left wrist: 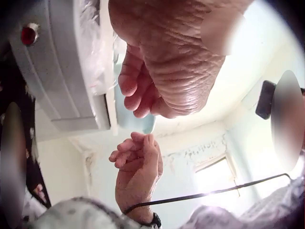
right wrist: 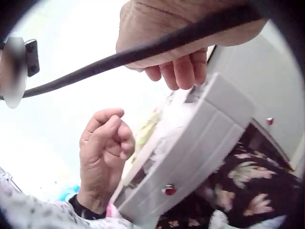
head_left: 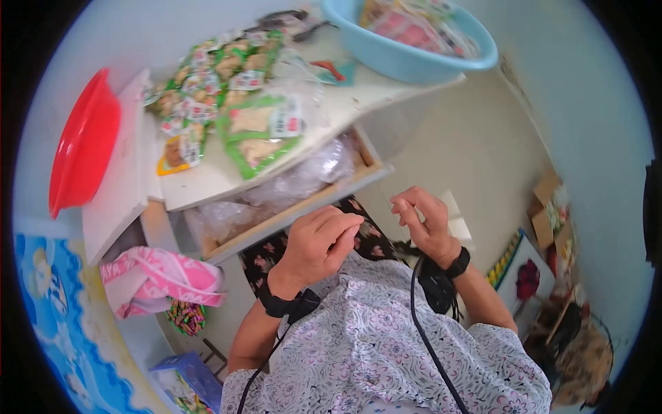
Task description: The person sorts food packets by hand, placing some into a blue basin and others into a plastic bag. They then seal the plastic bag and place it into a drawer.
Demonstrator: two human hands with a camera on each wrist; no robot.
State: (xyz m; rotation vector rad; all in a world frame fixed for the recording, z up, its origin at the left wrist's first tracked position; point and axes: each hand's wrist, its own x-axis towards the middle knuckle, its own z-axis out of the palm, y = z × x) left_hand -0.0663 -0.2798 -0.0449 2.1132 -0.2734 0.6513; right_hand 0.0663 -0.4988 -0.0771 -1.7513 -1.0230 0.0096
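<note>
My left hand hovers over the front of a pulled-out drawer, its fingers loosely bent and nothing held. In the right wrist view the left hand shows its thumb near the curled forefinger. To its right, apart from it, my right hand is raised in front of my body, fingers loosely bent and holding nothing. The left wrist view shows the right hand with its fingers spread a little. Clear plastic bags fill the drawer, which has a red knob.
On the white tabletop lie several green food packets and a light blue basin with packets inside. A red basin leans at the left. A pink towel hangs below it. Cardboard boxes stand on the right.
</note>
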